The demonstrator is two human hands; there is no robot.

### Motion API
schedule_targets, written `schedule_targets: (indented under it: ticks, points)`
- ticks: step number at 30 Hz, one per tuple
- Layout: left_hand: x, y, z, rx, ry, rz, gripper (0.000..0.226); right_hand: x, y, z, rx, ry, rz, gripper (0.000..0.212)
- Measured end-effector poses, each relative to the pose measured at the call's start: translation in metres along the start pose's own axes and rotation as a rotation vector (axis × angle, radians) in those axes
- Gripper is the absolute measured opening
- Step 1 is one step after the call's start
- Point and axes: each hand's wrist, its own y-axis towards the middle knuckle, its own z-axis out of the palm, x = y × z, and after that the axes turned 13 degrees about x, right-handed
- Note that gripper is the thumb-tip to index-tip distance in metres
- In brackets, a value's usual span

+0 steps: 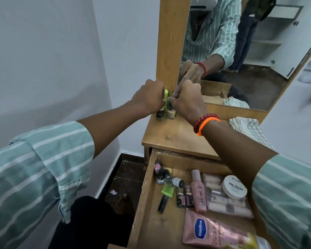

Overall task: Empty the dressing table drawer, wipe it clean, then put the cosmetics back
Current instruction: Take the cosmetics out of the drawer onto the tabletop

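The wooden drawer (143,193) stands pulled out below the dressing table top (176,135). In it lie a pink Vaseline tube (212,230), a white nail polish remover tub (234,189), a pink bottle (197,191), a clear case of tubes (228,203) and several small nail polish bottles (184,196). At the table's far left corner, my left hand (149,97) is closed on a dark nail polish bottle (160,114). My right hand (187,99) pinches the cap of a beige nail polish bottle (170,113). A green bottle (41,94) stands between the hands.
A striped cloth (250,128) lies on the table top at the right. The mirror (241,51) rises behind the table in a wooden frame (171,42). White walls close in on the left. Dark floor (122,180) shows beside the drawer.
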Motion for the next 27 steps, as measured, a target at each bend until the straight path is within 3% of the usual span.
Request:
schedule_targets:
  ticks: [9,16,19,23,27]
  points:
    - [0.007,-0.005,0.005,-0.028,-0.033,-0.020,0.029,-0.008,0.003,0.004,0.012,-0.025,-0.016,0.010]
    - [-0.004,-0.044,0.003,-0.049,0.022,-0.072,0.030,-0.007,-0.055,-0.019,0.063,-0.045,-0.071,0.010]
    - [-0.018,-0.087,0.010,0.108,-0.026,0.016,0.008,-0.006,-0.105,-0.019,0.186,-0.011,-0.089,0.019]
    - [-0.031,-0.137,0.034,0.407,0.042,0.110,0.009,-0.011,-0.163,-0.004,0.478,-0.025,-0.059,0.014]
    - [-0.033,-0.150,0.053,0.435,0.246,0.146,0.009,-0.017,-0.188,0.016,0.542,-0.125,-0.076,0.012]
